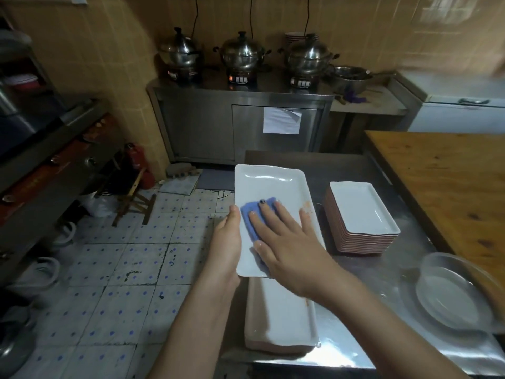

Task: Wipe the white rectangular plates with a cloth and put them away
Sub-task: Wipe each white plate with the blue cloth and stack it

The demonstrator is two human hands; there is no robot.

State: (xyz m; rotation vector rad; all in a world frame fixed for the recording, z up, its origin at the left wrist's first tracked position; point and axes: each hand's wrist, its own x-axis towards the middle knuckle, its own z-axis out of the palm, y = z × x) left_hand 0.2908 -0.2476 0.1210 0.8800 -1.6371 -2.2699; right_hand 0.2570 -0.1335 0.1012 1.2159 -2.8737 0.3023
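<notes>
1. The left hand (228, 242) has its fingers hidden under the white rectangular plate (270, 184). The right hand (289, 242) covers much of the blue cloth (250, 212).
2. The plate is glossy, with an orange smear (307, 207) on its right rim. It is held above the steel counter (352, 348); the left hand grips its left edge and the right hand's flat, spread fingers press the cloth onto it.
3. A plate stack (360, 212) sits to the right, beside a wooden table (448, 181).

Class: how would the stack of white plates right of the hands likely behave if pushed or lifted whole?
Probably heavy: the stack holds many plates. Pushed low it would likely slide on the smooth steel counter; pushed high, upper plates may shift. Looks ceramic, so likely fragile.
</notes>
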